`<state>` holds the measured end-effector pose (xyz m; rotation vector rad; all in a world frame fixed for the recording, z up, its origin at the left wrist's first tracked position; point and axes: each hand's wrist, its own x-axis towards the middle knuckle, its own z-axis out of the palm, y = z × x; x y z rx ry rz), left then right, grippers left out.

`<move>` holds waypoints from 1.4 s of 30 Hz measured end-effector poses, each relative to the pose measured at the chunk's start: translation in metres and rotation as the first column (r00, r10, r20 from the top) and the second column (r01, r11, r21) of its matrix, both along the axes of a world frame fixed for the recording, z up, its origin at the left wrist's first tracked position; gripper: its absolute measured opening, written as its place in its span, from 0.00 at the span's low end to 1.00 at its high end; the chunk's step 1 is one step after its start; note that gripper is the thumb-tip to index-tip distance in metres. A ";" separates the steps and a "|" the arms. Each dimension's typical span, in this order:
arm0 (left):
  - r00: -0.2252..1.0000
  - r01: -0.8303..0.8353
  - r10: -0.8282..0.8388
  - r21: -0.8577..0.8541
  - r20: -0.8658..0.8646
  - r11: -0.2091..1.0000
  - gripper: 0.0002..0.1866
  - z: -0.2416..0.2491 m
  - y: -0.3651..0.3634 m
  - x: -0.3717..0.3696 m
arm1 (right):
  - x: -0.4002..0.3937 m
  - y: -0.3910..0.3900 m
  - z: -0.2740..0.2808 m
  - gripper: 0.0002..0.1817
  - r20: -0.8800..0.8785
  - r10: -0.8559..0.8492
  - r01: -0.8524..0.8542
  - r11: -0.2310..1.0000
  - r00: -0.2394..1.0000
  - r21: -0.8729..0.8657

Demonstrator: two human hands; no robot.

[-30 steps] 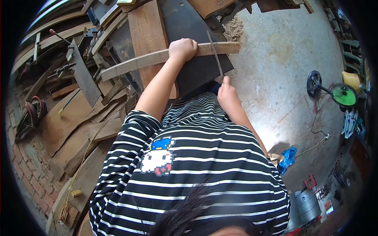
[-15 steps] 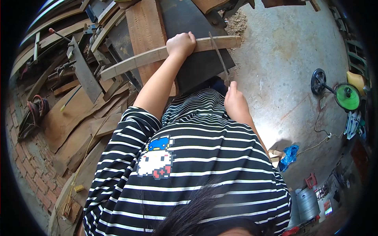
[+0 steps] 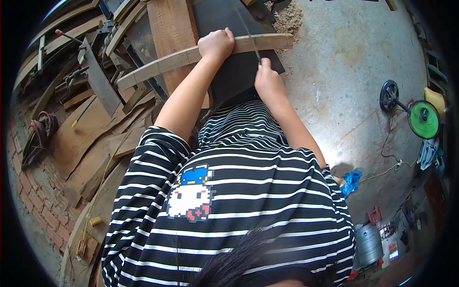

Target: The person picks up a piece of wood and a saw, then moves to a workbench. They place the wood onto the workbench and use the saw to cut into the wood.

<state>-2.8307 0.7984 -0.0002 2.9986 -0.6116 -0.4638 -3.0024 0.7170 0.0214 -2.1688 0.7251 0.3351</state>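
Person wearing a striped short-sleeved shirt
Black shirt carrying thin white horizontal stripes; pixel-style print showing a white cat-like figure with a blue figure on top and red details; dark hair hanging at the lower edge; forearms going bare

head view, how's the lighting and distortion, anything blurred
Head view: strong fisheye, black corners, the wood strip bowed; daylight, with a bright glare patch on the concrete floor; the left hand and right hand are fairly sharp, the thin blade a little soft.
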 end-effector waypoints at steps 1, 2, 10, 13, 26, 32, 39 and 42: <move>1.000 -0.008 0.008 0.002 -0.005 1.000 0.26 0.000 0.000 0.000 | -0.010 -0.003 0.002 0.11 0.010 -0.042 0.042 0.999 0.999 -0.011; 1.000 -0.006 0.006 0.012 -0.005 1.000 0.26 0.000 0.000 0.000 | -0.020 -0.006 0.004 0.11 0.020 -0.085 0.085 0.996 0.996 -0.022; 0.985 -0.165 0.166 0.017 -0.055 0.986 0.27 0.000 -0.020 0.001 | -0.046 -0.026 0.003 0.13 -0.009 -0.088 0.087 0.993 0.996 -0.074; 0.973 -0.198 0.198 0.017 -0.118 0.980 0.27 0.002 -0.022 0.004 | -0.033 -0.032 0.004 0.14 -0.086 -0.065 0.056 0.993 0.994 -0.100; 0.974 -0.195 0.200 0.058 -0.103 0.979 0.25 0.005 -0.027 0.000 | -0.045 -0.049 0.022 0.15 -0.156 0.008 -0.019 0.998 0.988 -0.066; 0.968 -0.216 0.223 0.071 -0.112 0.974 0.25 0.007 -0.030 0.004 | -0.046 -0.049 0.000 0.15 -0.131 0.003 -0.014 0.996 0.991 -0.083; 0.970 -0.209 0.217 0.074 -0.109 0.975 0.25 0.008 -0.031 0.005 | -0.023 -0.045 -0.013 0.16 -0.076 -0.011 0.003 0.995 0.997 -0.101; 0.969 -0.217 0.223 0.066 -0.110 0.974 0.25 0.008 -0.031 0.005 | -0.032 -0.044 -0.015 0.16 -0.058 -0.029 0.023 0.995 0.998 -0.102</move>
